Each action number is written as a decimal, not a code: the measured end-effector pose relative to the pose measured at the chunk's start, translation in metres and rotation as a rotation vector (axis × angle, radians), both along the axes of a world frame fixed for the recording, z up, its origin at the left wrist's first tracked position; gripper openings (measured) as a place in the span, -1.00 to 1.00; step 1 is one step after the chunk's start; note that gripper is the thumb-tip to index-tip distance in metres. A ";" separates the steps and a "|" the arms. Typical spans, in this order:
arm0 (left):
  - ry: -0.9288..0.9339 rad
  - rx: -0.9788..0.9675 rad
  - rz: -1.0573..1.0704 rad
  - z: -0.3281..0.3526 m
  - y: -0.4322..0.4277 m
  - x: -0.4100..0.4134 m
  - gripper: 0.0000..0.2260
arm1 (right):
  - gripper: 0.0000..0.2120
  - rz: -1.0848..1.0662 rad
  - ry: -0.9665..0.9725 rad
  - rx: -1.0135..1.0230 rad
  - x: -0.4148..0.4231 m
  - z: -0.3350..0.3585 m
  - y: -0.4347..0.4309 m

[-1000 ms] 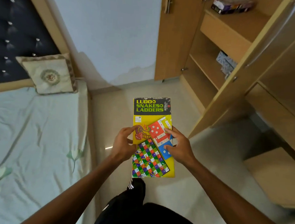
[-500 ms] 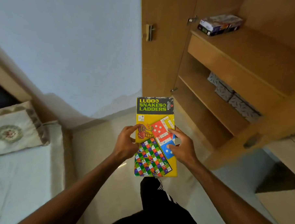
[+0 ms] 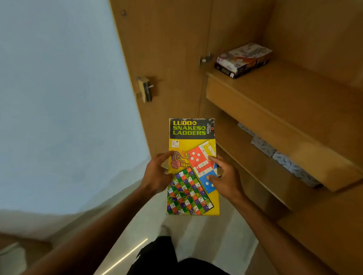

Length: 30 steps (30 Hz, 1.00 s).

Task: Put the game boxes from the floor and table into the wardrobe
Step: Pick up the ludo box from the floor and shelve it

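I hold a flat yellow Ludo and Snakes & Ladders box (image 3: 193, 158) upright in front of me, at the middle of the view. My left hand (image 3: 157, 175) grips its left edge and my right hand (image 3: 226, 178) grips its right edge, thumbs on the front. The open wooden wardrobe (image 3: 281, 112) fills the right side. Another game box (image 3: 243, 60) lies on its upper shelf, above and to the right of the box I hold.
Grey patterned boxes (image 3: 279, 160) sit on the lower shelf under the drawer front. The open wardrobe door (image 3: 159, 53), with its latch, stands behind the held box. A pale blue wall (image 3: 53, 90) is on the left. My dark-trousered leg (image 3: 171, 261) is over the light floor.
The view has swung right and closer to the wardrobe; the bed and pillow have left the view. The shelves now look larger. Both hands still hold the box the same way.
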<state>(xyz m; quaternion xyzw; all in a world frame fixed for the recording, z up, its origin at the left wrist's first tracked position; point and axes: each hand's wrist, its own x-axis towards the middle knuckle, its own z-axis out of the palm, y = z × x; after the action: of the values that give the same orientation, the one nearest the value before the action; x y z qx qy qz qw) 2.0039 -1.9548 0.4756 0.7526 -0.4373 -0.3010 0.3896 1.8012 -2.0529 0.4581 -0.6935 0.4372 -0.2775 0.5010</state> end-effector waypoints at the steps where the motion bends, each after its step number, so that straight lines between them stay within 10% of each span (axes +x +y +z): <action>1: 0.019 -0.007 -0.020 0.001 -0.027 0.009 -0.39 | -0.48 -0.024 0.006 0.004 0.007 0.001 -0.022; 23: 0.178 -0.280 -0.433 0.060 -0.500 0.073 -0.64 | -0.50 -0.415 -0.016 -0.073 0.062 0.059 -0.421; 30: 0.202 -0.238 -0.495 0.077 -0.618 0.059 -0.41 | -0.51 -0.402 0.030 -0.041 0.054 0.059 -0.570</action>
<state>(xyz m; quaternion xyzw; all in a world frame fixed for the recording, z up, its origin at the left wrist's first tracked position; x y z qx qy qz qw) 2.0625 -2.5731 0.5526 0.5381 -0.5991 -0.4067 0.4314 1.8548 -2.6226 0.5171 -0.6062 0.5685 -0.3704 0.4148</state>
